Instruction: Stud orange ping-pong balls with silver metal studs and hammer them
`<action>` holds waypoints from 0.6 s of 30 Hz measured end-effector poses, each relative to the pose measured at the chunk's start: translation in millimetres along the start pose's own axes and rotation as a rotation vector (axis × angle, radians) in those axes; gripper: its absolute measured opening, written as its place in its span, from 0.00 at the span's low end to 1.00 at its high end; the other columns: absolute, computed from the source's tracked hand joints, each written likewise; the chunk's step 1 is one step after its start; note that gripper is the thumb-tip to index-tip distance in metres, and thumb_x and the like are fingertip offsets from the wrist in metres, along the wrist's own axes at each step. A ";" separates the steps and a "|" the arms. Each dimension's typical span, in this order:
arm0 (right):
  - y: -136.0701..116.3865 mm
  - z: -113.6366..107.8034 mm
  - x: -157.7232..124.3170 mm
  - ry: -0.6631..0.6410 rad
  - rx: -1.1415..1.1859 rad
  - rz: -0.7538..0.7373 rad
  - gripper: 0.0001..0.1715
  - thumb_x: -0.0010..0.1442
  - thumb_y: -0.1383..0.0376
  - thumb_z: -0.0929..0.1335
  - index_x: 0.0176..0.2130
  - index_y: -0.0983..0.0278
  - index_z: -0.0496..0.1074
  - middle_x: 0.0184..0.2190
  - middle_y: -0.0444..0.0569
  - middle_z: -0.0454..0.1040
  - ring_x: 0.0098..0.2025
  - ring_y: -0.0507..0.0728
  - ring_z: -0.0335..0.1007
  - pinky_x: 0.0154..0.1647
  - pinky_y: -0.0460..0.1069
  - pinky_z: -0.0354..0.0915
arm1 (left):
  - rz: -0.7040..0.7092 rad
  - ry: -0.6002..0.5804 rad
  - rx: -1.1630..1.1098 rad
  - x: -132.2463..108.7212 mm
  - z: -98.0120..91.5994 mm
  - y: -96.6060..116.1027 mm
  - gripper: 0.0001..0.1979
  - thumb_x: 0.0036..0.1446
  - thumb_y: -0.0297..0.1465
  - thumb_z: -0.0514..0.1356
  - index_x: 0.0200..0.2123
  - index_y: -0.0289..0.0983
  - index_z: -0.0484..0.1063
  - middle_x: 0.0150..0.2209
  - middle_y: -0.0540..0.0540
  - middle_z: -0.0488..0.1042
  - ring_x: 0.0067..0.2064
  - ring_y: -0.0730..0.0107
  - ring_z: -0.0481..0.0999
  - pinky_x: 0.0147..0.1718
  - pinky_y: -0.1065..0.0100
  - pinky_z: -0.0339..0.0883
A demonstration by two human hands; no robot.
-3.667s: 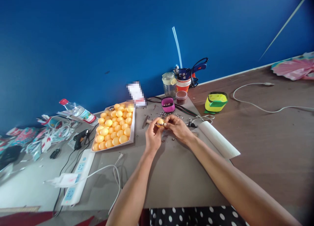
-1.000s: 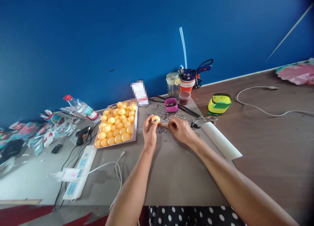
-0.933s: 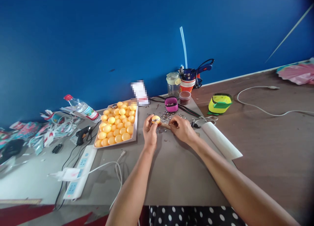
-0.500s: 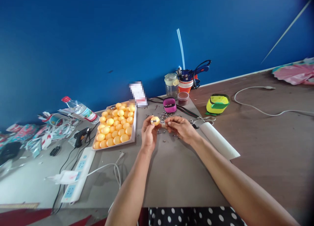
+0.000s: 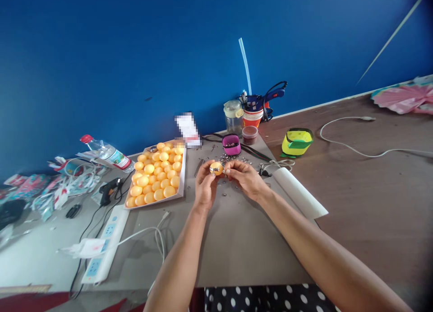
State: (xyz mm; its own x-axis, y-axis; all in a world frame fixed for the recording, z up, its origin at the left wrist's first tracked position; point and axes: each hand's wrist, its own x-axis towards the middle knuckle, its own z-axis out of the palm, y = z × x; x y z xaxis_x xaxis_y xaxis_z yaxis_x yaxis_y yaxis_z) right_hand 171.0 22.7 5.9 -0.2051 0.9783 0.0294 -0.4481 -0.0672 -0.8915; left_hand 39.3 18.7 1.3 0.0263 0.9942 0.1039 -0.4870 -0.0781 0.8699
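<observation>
My left hand (image 5: 205, 188) holds an orange ping-pong ball (image 5: 215, 167) between thumb and fingers above the table. A band of small shiny metal pieces shows on the ball's surface. Close against the ball's right side, the thumb and fingertips of my right hand (image 5: 246, 179) are pinched together; what they hold is too small to make out. Beyond both hands lie many loose metal bits (image 5: 233, 159), scattered on the grey table mat (image 5: 233, 244). A purple container (image 5: 231, 150) with bits inside stands just behind them.
At left are a tray of orange balls (image 5: 157, 179), a power strip (image 5: 106, 244), a glue gun (image 5: 110, 190) and a tilted bottle (image 5: 108, 154). A jar (image 5: 233, 118), a paper cup (image 5: 253, 118), a yellow container (image 5: 297, 142) and a white roll (image 5: 301, 192) stand behind and right.
My right fingertips have moved left, up to the ball. The ball has turned slightly in my left hand. The whole view has shifted a little.
</observation>
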 end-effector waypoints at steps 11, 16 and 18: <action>3.4 -0.6 3.2 0.005 0.013 0.004 0.12 0.46 0.60 0.71 0.27 0.65 0.69 0.25 0.41 0.68 0.27 0.48 0.58 0.31 0.45 0.55 | 0.019 -0.007 0.084 -1.7 3.0 -1.7 0.16 0.48 0.31 0.61 0.42 0.42 0.70 0.42 0.45 0.72 0.42 0.64 0.71 0.41 0.61 0.65; 3.2 -0.7 3.6 0.002 0.006 0.007 0.12 0.46 0.59 0.71 0.27 0.65 0.68 0.25 0.41 0.68 0.27 0.48 0.58 0.31 0.45 0.56 | 0.030 -0.006 0.126 -1.7 -0.1 -4.0 0.17 0.48 0.33 0.62 0.44 0.43 0.70 0.45 0.45 0.72 0.45 0.63 0.71 0.45 0.60 0.63; 1.9 -0.7 3.5 0.010 -0.001 0.008 0.13 0.46 0.59 0.71 0.27 0.65 0.68 0.24 0.41 0.67 0.26 0.48 0.57 0.31 0.45 0.55 | 0.039 -0.004 0.157 -1.4 -1.9 -5.1 0.18 0.48 0.34 0.63 0.45 0.43 0.70 0.46 0.45 0.72 0.46 0.63 0.70 0.47 0.60 0.63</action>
State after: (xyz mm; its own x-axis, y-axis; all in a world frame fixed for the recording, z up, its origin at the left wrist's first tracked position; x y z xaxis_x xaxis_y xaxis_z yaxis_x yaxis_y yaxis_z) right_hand 170.1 26.2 3.9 -0.2001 0.9796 0.0174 -0.4459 -0.0752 -0.8919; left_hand 40.1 17.9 -4.2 0.0138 0.9899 0.1410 -0.3448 -0.1277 0.9299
